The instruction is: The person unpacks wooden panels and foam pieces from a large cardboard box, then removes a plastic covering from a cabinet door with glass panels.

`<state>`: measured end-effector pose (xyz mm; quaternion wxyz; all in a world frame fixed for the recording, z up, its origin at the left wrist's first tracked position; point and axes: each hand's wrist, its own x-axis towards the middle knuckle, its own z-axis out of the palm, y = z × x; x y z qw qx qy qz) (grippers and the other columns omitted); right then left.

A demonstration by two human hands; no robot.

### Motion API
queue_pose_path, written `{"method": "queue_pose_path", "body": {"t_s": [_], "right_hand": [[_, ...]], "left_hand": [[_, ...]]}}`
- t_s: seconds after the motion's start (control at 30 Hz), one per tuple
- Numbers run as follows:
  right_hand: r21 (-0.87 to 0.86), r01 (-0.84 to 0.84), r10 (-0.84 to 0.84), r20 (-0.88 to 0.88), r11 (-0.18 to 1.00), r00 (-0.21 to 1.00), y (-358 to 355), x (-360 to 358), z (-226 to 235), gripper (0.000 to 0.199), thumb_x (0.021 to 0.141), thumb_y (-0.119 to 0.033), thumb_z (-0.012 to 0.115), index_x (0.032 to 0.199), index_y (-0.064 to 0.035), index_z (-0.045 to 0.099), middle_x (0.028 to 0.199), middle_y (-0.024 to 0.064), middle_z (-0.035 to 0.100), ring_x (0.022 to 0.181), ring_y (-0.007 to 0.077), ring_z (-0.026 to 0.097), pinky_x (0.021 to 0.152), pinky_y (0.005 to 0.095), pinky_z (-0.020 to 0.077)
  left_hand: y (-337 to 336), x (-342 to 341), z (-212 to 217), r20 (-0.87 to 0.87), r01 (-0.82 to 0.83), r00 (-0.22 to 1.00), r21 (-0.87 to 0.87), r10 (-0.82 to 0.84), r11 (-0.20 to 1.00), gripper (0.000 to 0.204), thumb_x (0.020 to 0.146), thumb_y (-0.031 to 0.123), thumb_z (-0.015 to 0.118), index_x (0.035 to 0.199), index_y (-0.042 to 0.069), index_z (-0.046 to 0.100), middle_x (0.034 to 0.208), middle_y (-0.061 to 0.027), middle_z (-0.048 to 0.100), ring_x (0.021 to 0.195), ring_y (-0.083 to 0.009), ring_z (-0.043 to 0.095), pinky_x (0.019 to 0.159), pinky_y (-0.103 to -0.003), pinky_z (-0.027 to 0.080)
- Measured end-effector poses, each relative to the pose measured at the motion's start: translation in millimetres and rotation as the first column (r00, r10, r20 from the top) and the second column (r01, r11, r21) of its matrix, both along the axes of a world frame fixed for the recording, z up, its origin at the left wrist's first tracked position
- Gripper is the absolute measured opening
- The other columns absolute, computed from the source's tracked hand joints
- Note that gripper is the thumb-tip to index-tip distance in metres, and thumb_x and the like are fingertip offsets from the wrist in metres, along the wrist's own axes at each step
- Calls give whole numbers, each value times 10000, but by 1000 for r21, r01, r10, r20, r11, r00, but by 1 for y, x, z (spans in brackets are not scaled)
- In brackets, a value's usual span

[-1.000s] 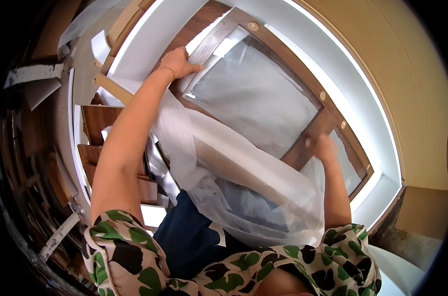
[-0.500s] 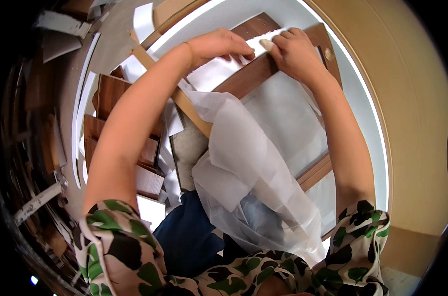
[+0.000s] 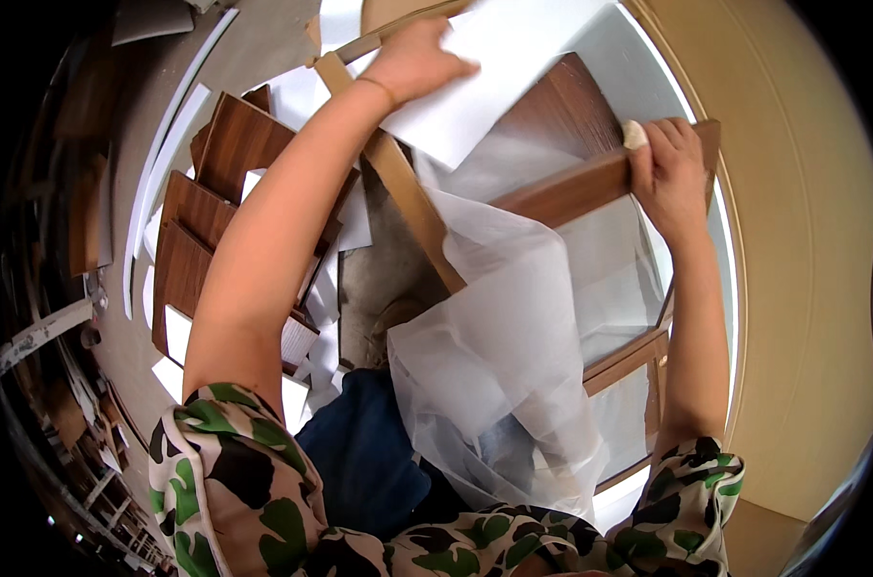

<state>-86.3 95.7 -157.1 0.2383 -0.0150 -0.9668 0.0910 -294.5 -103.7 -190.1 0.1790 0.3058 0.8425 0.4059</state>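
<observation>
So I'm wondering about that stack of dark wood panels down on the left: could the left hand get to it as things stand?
Probably yes. The left hand is busy pressing a white sheet, but the wood panels lie open just beside that forearm, with nothing covering them.

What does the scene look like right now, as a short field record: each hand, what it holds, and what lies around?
left hand: pressed on a flat white foam sheet, fingers spread
right hand: gripping a brown wooden frame rail, with a small pale pad under the fingers
covering: translucent white plastic wrap hanging off the frame
to the left: stacked dark brown wood-grain panels on the floor
under the frame: large white-edged board
</observation>
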Motion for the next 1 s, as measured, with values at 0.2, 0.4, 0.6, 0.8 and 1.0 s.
{"method": "queue_pose_path", "body": {"t_s": [0.2,0.4,0.6,0.8,1.0], "right_hand": [[-83,-6,0,-74,997,997,-2,19,27,114,819,-67,542,745,16,568,745,104,563,776,272,510,729,352,405],[-163,34,-43,-54,986,998,10,60,41,129,835,-29,473,771,49,554,779,123,557,830,259,514,766,344,406],[-355,84,-128,-101,931,987,15,104,46,132,837,-35,474,782,51,557,812,123,569,844,253,518,771,348,408],[-433,136,-198,-101,891,975,26,138,38,127,833,-35,479,784,50,559,815,124,571,843,254,519,771,345,407],[-475,180,-260,-107,861,960,35,159,35,122,830,-35,484,785,49,560,818,125,572,841,255,521,772,343,406]], "left_hand": [[-59,31,56,542,-247,832,547,-113,800,384,809,222,605,1076,-48,547,917,-134,636,724,-168,642,641,-264,532],[-108,107,40,913,-345,344,339,-218,875,572,735,179,637,1208,-79,444,994,-160,598,812,-176,626,714,-259,521],[-41,179,32,705,-6,-64,708,-706,707,497,754,171,658,1168,-51,494,1124,-149,551,1031,-178,531,869,-290,430],[-9,249,66,355,-157,-413,880,-839,449,762,788,242,641,1373,-15,226,1302,-112,403,1175,-190,400,976,-287,339],[-7,272,84,302,-154,-521,887,-798,436,791,807,335,618,1380,-3,192,1380,-116,282,1272,-222,267,1049,-314,237]]}}
